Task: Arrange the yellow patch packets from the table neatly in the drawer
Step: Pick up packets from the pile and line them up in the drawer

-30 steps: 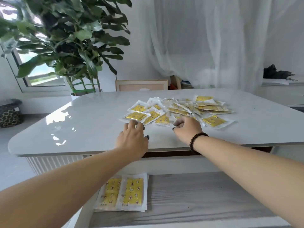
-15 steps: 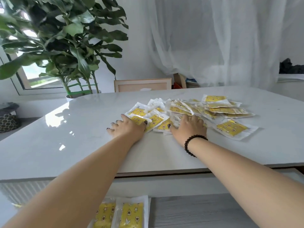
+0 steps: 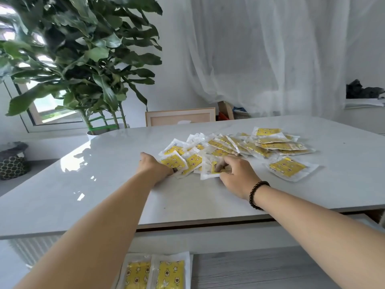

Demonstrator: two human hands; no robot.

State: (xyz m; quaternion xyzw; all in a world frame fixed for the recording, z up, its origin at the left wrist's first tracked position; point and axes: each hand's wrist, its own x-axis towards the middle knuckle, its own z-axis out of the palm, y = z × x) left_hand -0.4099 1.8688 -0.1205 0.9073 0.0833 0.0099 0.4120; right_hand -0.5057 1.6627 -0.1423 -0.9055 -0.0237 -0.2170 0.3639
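Drawer [image 3: 260, 268] holds two packets [image 3: 155, 274]; both hands' fingers [image 3: 221, 166] pinch table packets [image 3: 174, 161].

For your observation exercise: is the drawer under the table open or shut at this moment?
Open. The drawer is pulled out below the table edge, its grey wood-grain floor exposed, with two yellow patch packets lying flat side by side at its left end.

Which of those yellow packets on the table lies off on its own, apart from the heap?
The flat yellow patch packet at the right, nearest the table edge. It lies alone on the grey tabletop; the others overlap in the heap.
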